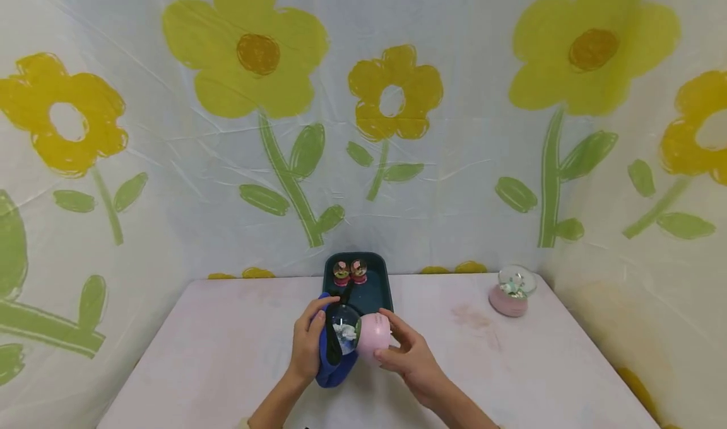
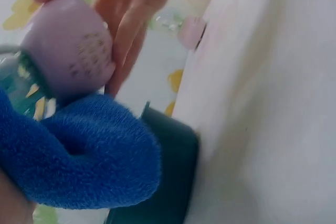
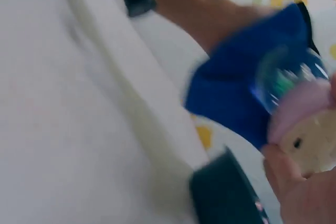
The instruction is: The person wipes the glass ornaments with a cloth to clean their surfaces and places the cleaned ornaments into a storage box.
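Observation:
A snow globe (image 1: 373,334) with a pink base is held tilted on its side between my two hands, its clear dome (image 1: 344,328) toward the left. My right hand (image 1: 417,361) grips the base, fingers and thumb spread round it. With my left hand (image 1: 307,346) I hold a blue cloth (image 1: 336,377) against the dome. In the left wrist view the fluffy cloth (image 2: 100,156) bunches up under the globe, and lettering shows on the pink base (image 2: 71,51). A dark strap runs along the cloth. The right wrist view shows the base's underside (image 3: 310,142).
Behind my hands a dark green tray (image 1: 375,296) lies on the white table (image 1: 227,353), with two small snow globes (image 1: 358,271) at its far end. Another pink-based snow globe (image 1: 509,301) stands tilted-looking at the back right. A flower-printed curtain (image 1: 443,227) surrounds the table.

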A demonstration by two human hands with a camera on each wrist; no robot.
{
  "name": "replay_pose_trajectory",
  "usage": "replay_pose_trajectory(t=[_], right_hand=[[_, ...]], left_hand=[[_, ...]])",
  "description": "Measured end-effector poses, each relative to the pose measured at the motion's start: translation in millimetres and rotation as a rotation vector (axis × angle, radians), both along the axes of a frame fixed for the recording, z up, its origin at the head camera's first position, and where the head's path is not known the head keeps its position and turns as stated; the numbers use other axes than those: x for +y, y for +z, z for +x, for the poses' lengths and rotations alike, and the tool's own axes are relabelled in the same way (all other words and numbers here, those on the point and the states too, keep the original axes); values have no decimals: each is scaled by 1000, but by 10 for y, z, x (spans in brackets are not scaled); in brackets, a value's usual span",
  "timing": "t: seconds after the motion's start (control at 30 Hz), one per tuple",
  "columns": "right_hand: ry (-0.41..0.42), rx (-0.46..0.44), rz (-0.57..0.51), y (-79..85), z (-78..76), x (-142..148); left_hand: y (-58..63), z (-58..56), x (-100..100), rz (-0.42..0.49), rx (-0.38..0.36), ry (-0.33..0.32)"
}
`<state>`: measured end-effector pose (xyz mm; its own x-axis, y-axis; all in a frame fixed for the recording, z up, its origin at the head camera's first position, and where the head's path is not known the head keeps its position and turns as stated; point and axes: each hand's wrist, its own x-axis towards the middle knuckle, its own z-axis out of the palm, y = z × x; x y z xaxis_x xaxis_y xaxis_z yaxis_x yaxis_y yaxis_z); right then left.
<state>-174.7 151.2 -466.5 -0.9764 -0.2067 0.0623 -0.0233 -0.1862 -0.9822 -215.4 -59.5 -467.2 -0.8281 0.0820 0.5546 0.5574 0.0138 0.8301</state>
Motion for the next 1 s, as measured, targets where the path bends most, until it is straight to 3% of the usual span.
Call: replay_pose_trajectory(t=[0.07, 0.1, 0.2, 0.3, 0.4, 0.5, 0.6, 0.7, 0.77, 0.83, 0.9, 1.0], right_hand=[[-79, 23, -58, -76, 120, -103], [-132, 92, -40, -105, 187, -153], [-287, 432, 164, -132, 321, -224], [-369, 735, 453, -26, 327, -155], [-270, 918, 676, 170, 258, -5], [-112, 976, 806, 383, 177, 144], [103, 832, 748, 539, 46, 294], [293, 545, 497, 503, -145, 413], [355, 338, 290, 366, -241, 437], [338, 176, 124, 182, -255, 393], [245, 71, 35, 38, -186, 283], [66, 87, 36, -63, -16, 84]], left_hand=[[13, 9, 28, 57, -13, -7], [25, 16, 43, 81, -24, -17], [74, 29, 75, 119, -64, -51], [116, 30, 86, 106, -96, -68], [118, 32, 73, 65, -132, -65], [95, 46, 59, -4, -159, -97], [74, 64, 52, -86, -146, -146], [72, 79, 41, -126, -86, -171], [77, 88, 30, -113, -46, -165], [80, 91, 18, -77, -22, -151], [71, 83, 5, -33, -17, -124], [57, 76, 7, 18, -52, -35]])
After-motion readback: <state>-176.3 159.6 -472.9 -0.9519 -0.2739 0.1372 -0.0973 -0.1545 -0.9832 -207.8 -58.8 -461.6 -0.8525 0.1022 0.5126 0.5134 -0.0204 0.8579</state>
